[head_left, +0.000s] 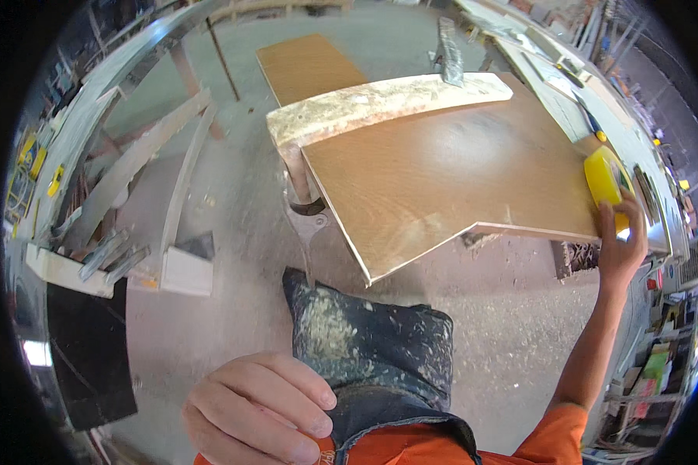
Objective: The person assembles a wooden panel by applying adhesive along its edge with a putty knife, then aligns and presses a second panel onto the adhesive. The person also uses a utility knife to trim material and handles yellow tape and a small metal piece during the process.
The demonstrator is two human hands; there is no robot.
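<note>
Gripped rounded yellow object (599, 178) with right hand (623, 242), forward of the palm, long axis fore-and-aft, at right edge of flat brown wooden panel (442, 170); curled farther left hand (260, 403), could not tell contents.

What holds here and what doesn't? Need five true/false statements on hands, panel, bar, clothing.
1. The right hand touches a yellow object. True.
2. The brown panel has a near edge with an inward angle. True.
3. The left hand rests on the brown panel. False: it is apart from it, in front of the torso.
4. The pale bar is nearer the person than that inward angle. False: it is farther away.
5. The shirt is orange. True.
</note>
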